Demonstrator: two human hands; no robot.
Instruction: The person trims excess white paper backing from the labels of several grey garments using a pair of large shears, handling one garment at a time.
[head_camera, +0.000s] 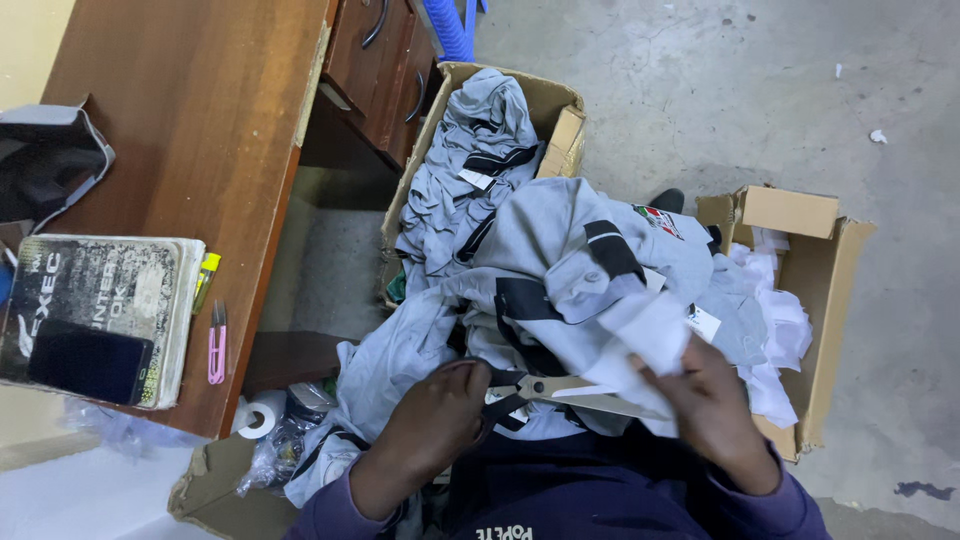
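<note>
Grey garment (580, 270) draped over the lap, between a box of grey garments (480, 150) and a box of white scraps (820, 300), which already holds many offcuts; left hand (440, 425) closed through the handles of scissors (560, 392), blades parted; right hand (715, 400) pinching a white fabric piece (650, 335); the cut appears under way, unfinished.

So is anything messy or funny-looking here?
A bit. White scraps lie scattered on the concrete floor. Grey garments spill over the cardboard box. The left hand holds scissors; the right hand grips white fabric.
</note>
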